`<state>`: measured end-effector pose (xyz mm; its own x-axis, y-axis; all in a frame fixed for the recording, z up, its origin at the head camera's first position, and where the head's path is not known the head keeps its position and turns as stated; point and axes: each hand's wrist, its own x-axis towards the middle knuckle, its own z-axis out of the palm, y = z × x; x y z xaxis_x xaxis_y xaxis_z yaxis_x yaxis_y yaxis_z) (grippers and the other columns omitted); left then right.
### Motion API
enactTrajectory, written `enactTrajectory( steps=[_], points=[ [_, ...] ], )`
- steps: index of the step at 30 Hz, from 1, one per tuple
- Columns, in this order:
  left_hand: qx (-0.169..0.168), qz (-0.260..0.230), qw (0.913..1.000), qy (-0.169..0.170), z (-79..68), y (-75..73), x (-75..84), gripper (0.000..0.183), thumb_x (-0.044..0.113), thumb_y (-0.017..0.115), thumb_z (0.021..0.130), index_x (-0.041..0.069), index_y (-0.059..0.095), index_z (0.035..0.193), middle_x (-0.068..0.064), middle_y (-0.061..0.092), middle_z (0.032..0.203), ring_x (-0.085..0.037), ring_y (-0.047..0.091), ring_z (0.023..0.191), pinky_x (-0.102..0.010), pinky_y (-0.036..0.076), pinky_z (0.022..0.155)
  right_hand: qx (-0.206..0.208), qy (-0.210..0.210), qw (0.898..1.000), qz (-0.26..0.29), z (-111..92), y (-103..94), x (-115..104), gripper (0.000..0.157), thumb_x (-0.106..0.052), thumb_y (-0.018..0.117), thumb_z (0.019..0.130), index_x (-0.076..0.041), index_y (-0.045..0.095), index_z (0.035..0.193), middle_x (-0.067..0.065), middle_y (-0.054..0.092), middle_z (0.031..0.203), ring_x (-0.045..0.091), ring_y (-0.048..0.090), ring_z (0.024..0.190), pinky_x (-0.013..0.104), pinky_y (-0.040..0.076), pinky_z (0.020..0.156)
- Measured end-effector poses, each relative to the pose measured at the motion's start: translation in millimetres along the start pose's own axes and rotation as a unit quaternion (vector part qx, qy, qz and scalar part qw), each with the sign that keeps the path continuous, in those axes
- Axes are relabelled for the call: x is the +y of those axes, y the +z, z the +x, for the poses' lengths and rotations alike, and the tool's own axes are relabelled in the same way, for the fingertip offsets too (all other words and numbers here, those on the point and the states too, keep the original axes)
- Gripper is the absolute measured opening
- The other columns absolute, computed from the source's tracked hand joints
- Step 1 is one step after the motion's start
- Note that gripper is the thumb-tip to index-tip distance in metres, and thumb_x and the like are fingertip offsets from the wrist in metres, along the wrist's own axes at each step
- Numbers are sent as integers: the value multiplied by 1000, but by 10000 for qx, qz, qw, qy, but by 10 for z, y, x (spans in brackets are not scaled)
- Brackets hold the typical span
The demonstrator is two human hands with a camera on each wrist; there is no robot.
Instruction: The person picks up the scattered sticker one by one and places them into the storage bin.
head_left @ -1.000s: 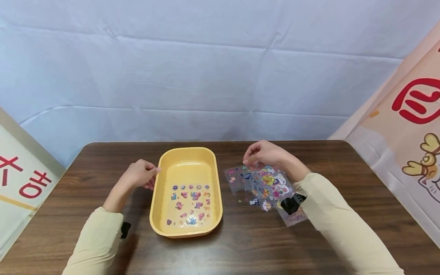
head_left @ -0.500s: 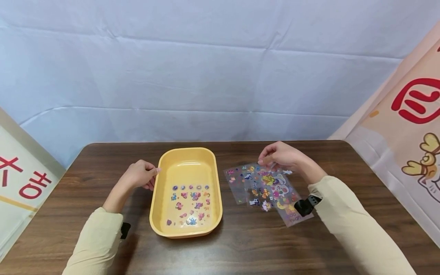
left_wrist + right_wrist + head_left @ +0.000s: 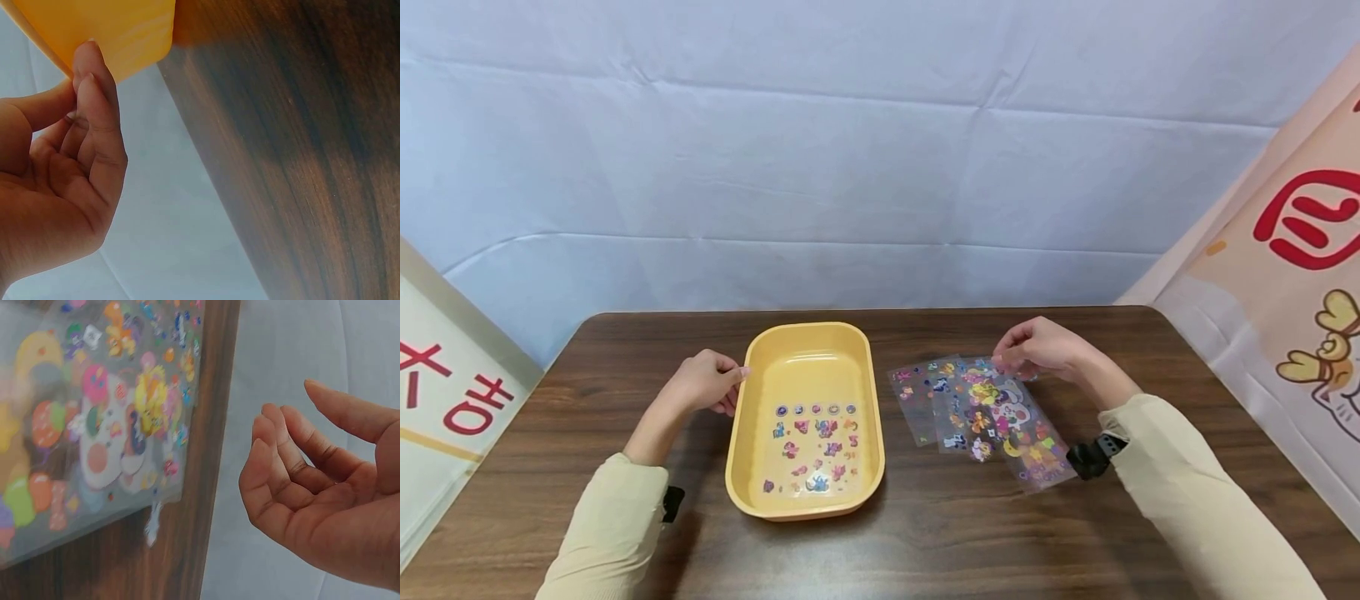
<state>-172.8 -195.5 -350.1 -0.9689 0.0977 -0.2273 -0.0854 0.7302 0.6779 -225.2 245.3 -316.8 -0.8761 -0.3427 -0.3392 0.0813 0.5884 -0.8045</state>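
Observation:
My left hand (image 3: 706, 382) pinches the left rim of a yellow plastic tray (image 3: 748, 433); the thumb lies over the rim and the fingers bear on the outer wall, as the left wrist view also shows. Inside the tray lies a clear sticker sheet (image 3: 811, 448) with small colourful figures. To the right, several clear sticker sheets (image 3: 1015, 421) overlap in a fan on the table. My right hand (image 3: 1048, 346) hovers by their far edge, its thumb and bent fingers apart with nothing between them in the right wrist view (image 3: 312, 481).
The brown wood-grain table (image 3: 917, 537) carries the tray and sheets. A pale cloth (image 3: 820, 167) hangs behind its far edge. Printed banners stand at the left (image 3: 452, 400) and right (image 3: 1300, 292). Black wrist cameras sit on both forearms.
My right hand has moved rightward along the far edge of the fanned sheets, uncovering more of them. The left hand and the tray have stayed in place.

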Motion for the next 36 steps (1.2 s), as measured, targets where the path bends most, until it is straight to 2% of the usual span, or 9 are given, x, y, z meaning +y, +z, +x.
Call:
enactTrajectory(
  steps=[4,17,23,32,36],
  points=[
    [1,-30,10000,-6,3,0,-4,30,18,48,96,-4,65,85,-5,60,61,-14,61,54,-34,54,58,48,70,9999,-60,-14,-20,101,22,-7,59,88,12,58,100,14,63,86,21,56,70,34,50,63],
    [-44,-70,10000,29,16,-4,-21,30,19,48,96,-3,65,85,-6,61,62,-15,61,55,-34,53,58,213,223,9990,-315,2,16,393,19,-4,58,86,12,60,97,6,54,71,15,49,62,29,48,56],
    [-54,-73,9999,56,15,-2,-26,30,18,48,96,-3,65,85,-6,61,62,-15,61,55,-34,53,58,384,335,9980,-368,32,44,457,16,-5,59,86,9,62,94,6,54,70,15,49,62,30,48,57],
    [-49,-88,9999,66,18,1,-31,30,18,48,96,-4,65,85,-6,61,62,-15,61,55,-35,53,59,611,447,9944,-733,38,119,492,13,-5,58,86,7,62,87,8,57,74,18,49,64,33,48,60],
    [-38,-95,9999,28,23,5,-33,30,18,48,96,-4,65,86,-5,60,61,-14,60,54,-35,53,59,727,492,9930,-793,49,150,508,9,-4,62,82,4,62,81,8,58,75,18,48,61,32,46,58]
  ],
)
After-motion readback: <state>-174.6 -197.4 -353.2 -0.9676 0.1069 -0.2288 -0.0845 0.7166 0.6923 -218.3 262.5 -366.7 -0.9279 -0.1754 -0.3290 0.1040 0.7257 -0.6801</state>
